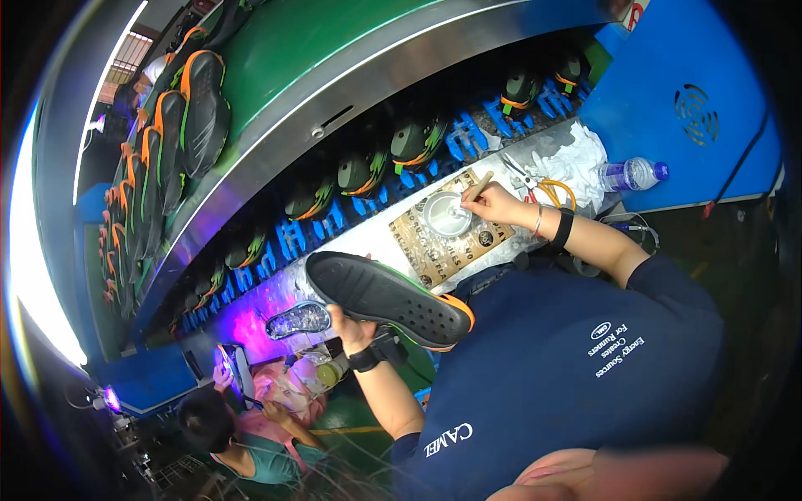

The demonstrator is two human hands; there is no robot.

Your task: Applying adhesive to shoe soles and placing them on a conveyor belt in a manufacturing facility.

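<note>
My left hand [352, 331] is closed on the edge of a black shoe sole [380, 292], which has an orange and green rim and small holes toward one end. The sole is tilted over the bench's near edge. In my right hand [499, 205] is a brush [477, 185], its light wooden handle pinched between the fingers. That hand is above a small round cup [445, 219] with whitish contents; the brush's bristles are hard to make out. The cup stands on a printed brown cardboard piece [416, 242]. Beside my left fingers lies a clear, dark-rimmed sole-shaped piece [298, 321].
Several black shoes [362, 174] sit on blue holders inside the machine beyond the bench. Scissors [518, 171], orange-handled pliers [555, 192], crumpled white paper [581, 159] and a bottle [632, 174] lie to the right. More soles [205, 113] line the green top. Another person [242, 434] works at lower left.
</note>
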